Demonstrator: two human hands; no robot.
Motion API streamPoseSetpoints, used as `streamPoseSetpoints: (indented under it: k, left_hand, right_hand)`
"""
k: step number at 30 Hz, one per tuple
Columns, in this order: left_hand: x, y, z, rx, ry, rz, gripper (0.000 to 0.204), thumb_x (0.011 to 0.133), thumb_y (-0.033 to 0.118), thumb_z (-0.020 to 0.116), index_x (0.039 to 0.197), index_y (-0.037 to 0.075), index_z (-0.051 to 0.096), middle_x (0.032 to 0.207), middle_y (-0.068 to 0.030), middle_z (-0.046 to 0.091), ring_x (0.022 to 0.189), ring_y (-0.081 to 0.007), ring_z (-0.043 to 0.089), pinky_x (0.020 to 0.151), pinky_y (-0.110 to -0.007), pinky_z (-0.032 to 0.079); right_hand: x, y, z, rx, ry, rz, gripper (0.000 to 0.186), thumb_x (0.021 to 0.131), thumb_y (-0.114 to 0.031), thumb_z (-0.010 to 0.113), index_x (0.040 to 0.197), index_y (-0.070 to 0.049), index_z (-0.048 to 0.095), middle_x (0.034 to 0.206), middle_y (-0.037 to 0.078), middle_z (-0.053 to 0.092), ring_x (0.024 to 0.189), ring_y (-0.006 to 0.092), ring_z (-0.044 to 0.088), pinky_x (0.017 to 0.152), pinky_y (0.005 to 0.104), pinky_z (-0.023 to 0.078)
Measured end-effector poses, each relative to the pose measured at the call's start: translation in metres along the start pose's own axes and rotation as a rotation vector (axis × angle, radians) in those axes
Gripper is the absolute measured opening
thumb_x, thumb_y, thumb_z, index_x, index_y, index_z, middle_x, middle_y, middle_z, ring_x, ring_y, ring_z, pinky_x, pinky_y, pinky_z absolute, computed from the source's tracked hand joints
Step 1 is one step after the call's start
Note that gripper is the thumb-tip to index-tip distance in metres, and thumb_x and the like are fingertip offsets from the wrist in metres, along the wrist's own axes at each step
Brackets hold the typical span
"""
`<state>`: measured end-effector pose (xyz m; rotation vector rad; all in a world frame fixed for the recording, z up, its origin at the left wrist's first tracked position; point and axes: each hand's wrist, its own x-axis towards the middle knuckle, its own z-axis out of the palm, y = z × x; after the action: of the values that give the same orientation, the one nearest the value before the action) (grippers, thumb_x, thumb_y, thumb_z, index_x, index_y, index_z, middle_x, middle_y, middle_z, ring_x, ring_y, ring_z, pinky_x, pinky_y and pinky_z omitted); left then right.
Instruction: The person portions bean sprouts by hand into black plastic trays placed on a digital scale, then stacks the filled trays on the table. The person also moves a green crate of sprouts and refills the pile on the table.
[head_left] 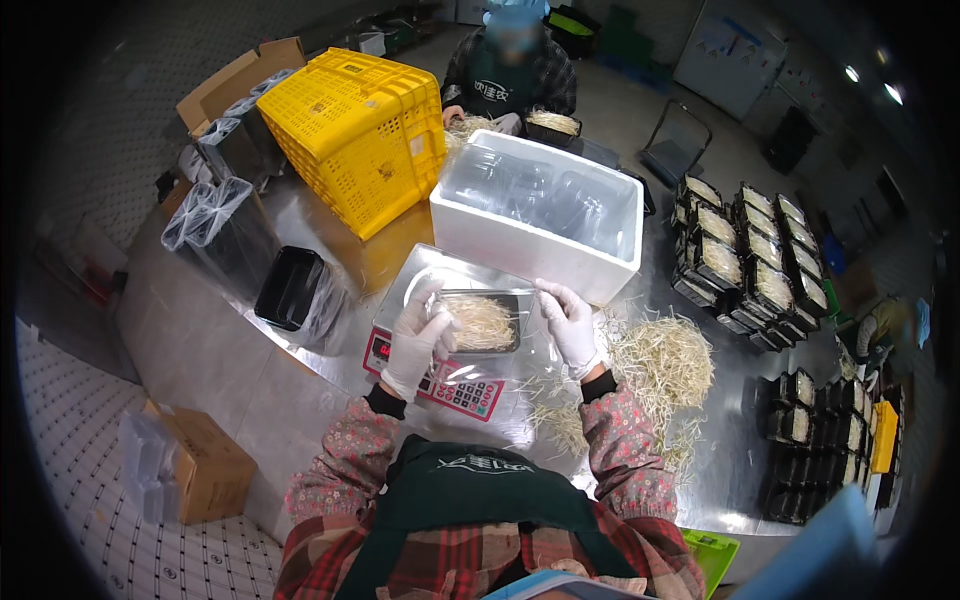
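A black tray [486,350] filled with pale bean sprouts [480,322] rests on the metal plate of a scale [425,262] with a red keypad panel. A clear plastic lid [531,300] is spread over the tray between my gloved hands. At its left side my left hand [412,338] is closed, thumb and fingers on the lid's edge. On the opposite side my right hand [570,325] pinches the lid near its far corner. Whether the lid touches the tray cannot be made out. A loose heap of bean sprouts [662,365] lies beside my right wrist.
Beyond the scale stands a white foam box [540,240] of clear lids, beside a yellow crate [350,140]. Empty black trays [290,288] are stacked at left. Filled trays [755,250] are piled at right. Across the table sits a co-worker [510,75] handling sprouts.
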<state>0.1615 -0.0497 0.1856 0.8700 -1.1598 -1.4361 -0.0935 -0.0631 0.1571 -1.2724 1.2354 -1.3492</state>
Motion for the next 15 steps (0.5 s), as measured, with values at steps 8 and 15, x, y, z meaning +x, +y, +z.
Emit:
streamPoseSetpoints:
  k: [8, 15]
  left_hand:
    - [-0.033, -0.042, 0.023, -0.432, -0.036, -0.197, 0.053, 0.1, 0.046, 0.039, 0.138, 0.01, 0.033, 0.095, -0.0144, 0.061, 0.068, -0.0195, 0.064, 0.054, -0.028, 0.055]
    - [-0.038, -0.033, 0.009, -0.451, -0.072, -0.157, 0.038, 0.099, 0.031, 0.05, 0.131, 0.013, 0.038, 0.096, -0.0149, 0.062, 0.072, -0.0248, 0.067, 0.059, -0.034, 0.059]
  right_hand:
    - [-0.03, 0.019, -0.005, 0.036, 0.164, -0.081, 0.022, 0.094, -0.004, 0.057, 0.115, 0.0, 0.065, 0.098, 0.002, 0.067, 0.083, 0.006, 0.058, 0.073, 0.0204, 0.047]
    - [-0.024, 0.026, 0.014, 0.181, 0.149, -0.059, 0.021, 0.096, -0.009, 0.057, 0.114, -0.006, 0.066, 0.07, -0.008, 0.052, 0.051, -0.0014, 0.036, 0.045, 0.0162, 0.027]
